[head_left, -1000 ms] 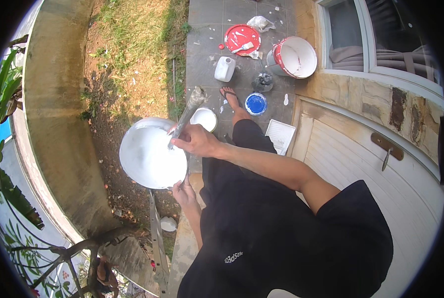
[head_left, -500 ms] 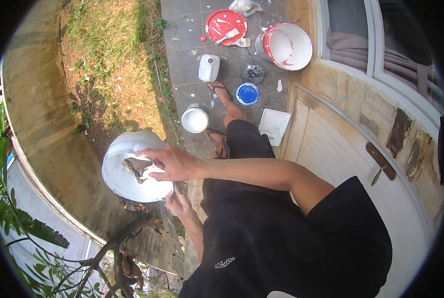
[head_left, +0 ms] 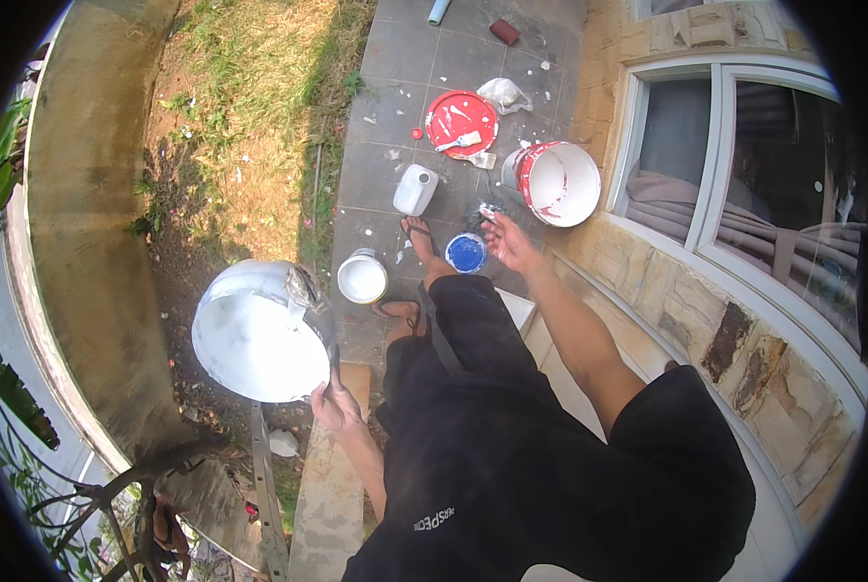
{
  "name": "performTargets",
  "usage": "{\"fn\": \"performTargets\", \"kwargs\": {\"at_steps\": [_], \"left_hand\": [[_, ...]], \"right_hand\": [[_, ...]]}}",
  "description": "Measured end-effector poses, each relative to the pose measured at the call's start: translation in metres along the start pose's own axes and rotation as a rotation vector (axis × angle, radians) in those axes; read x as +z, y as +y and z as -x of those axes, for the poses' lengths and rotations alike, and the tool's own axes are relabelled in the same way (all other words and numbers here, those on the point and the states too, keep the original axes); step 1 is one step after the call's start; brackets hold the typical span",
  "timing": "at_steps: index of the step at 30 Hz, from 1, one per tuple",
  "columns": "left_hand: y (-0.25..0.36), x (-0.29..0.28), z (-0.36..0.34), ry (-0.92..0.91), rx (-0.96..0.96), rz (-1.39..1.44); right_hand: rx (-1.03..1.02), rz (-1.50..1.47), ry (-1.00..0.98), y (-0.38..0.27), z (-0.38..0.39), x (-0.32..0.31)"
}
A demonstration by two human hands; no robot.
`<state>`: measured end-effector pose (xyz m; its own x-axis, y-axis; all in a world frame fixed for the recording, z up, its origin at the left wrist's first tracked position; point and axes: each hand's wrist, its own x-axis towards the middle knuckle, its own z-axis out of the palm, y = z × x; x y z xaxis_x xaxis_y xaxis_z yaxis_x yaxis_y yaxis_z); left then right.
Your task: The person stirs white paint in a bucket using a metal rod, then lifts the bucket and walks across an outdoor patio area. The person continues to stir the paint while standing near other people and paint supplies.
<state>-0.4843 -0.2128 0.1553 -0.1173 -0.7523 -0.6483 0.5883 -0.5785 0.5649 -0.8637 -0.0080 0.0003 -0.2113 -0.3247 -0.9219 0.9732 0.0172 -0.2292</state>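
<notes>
My left hand [head_left: 339, 407] grips the near rim of a large white bucket [head_left: 249, 339], tipped so that its pale inside shows. A grimy grey-brown, bristly-looking lump [head_left: 303, 289] sits at the bucket's upper right rim, its kind unclear. My right hand [head_left: 513, 244] is stretched out to the right, away from the bucket. Its fingers are pinched together with a small whitish bit at their tips, too small to name. Below that hand on the tiles lies a blue round lid or tub [head_left: 466, 253], smeared white, and a dark clear-looking item [head_left: 476, 207] is partly hidden behind the fingers.
On the grey tiles stand a small white tub [head_left: 362, 278], a white jug [head_left: 415, 190] and a red-and-white bucket [head_left: 565, 184]. A brush [head_left: 461, 143] rests on a red lid [head_left: 443, 118]. A metal ladder rail [head_left: 265, 485] rises below the bucket. A window [head_left: 720, 165] and stone wall border the right.
My right hand has left the bucket's mouth and swung out to the right. The grimy lump now sits at the bucket's rim. My left hand keeps its hold, and the view has shifted.
</notes>
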Motion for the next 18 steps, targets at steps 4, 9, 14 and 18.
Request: {"fn": "performTargets", "kwargs": {"at_steps": [4,9,14,18], "left_hand": [[0.0,-0.018,0.009,0.018,0.006,0.118],[0.004,-0.045,0.019,0.187,0.027,0.19],[0.01,-0.06,0.032,0.106,0.011,0.264],[0.011,-0.072,0.033,0.3,0.168,0.192]], "right_hand": [[-0.015,-0.25,0.117,-0.018,-0.004,-0.075],[-0.089,-0.051,0.116,-0.024,0.002,-0.098],[-0.134,0.103,0.412,-0.018,0.002,-0.109],[-0.178,0.328,0.559,-0.009,0.008,-0.122]]}}
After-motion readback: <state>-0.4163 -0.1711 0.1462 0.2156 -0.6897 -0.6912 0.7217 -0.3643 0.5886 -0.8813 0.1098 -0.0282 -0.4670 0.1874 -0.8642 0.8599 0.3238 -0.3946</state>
